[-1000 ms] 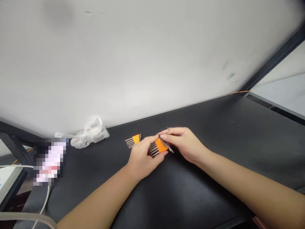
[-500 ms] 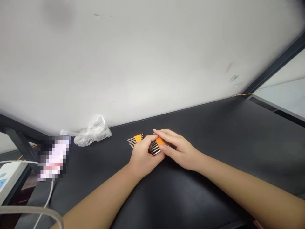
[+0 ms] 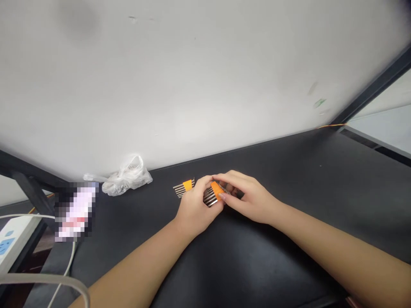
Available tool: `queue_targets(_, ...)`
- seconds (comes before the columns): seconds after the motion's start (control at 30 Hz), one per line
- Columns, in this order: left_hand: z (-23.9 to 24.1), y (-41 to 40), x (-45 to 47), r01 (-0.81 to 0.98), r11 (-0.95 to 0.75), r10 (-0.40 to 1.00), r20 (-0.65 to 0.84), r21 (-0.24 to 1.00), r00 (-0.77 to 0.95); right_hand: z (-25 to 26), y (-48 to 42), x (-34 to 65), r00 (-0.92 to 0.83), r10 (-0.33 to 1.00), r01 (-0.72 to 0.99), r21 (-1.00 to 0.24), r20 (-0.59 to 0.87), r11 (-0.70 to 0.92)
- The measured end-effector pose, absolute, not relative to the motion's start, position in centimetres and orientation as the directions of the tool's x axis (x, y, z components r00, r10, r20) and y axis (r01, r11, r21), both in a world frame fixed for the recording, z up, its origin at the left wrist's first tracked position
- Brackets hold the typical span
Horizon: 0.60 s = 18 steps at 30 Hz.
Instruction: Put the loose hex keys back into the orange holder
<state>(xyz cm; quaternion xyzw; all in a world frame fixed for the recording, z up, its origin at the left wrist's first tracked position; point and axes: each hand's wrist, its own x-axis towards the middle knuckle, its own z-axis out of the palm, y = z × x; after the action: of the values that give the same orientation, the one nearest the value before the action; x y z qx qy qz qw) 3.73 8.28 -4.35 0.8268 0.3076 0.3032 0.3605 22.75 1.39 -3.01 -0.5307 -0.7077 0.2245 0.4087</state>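
Between both hands is a hex key set (image 3: 217, 191), its several metal keys side by side in an orange holder. My left hand (image 3: 196, 209) is closed around the key end, thumb and fingers curled about it. My right hand (image 3: 248, 196) pinches the orange holder from the other side, its thumb on the holder's face and its fingers arched over the top. A second hex key set (image 3: 187, 185) with the same orange holder lies on the black table (image 3: 276, 171), just beyond my left hand and partly covered by it.
A knotted clear plastic bag (image 3: 128, 177) sits against the white wall (image 3: 199, 85). To its left is a blurred-out flat item (image 3: 77, 211). White cables (image 3: 72, 256) and a power strip (image 3: 14, 239) are at the lower left; a dark metal frame bar (image 3: 375, 85) rises at right.
My right fingers have lifted and arched a little, showing more of the orange holder. Both hands keep hold of the hex key set. The view has shifted slightly.
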Motion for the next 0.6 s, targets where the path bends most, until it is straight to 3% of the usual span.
queue_targets(0.17, -4.1, 8.1, 3.8, 0.457, -0.660, 0.680, 0.216, 0.597, 0.700, -3.7, 1.6, 22.3, -0.090, 0.974, 0.585, -0.781, 0.206, 0.219)
queue_targets(0.27, -3.8, 8.3, 3.5, 0.459, -0.744, 0.620, 0.245, 0.485, 0.746, -4.7, 2.4, 23.3, -0.077, 0.962, 0.695, -0.678, 0.263, 0.241)
queue_targets(0.4, -2.5, 9.7, 2.6, 0.476, -0.763, 0.628, 0.329, 0.438, 0.705, -5.8, 3.8, 25.9, -0.050, 0.965, 0.827, -0.531, 0.258, 0.185)
queue_targets(0.6, -1.2, 12.8, 1.3, 0.640, -0.726, 0.686, 0.200, 0.252, 0.700, -5.7, 3.9, 29.1, 0.122, 0.975, 0.935, -0.351, 0.187, -0.050)
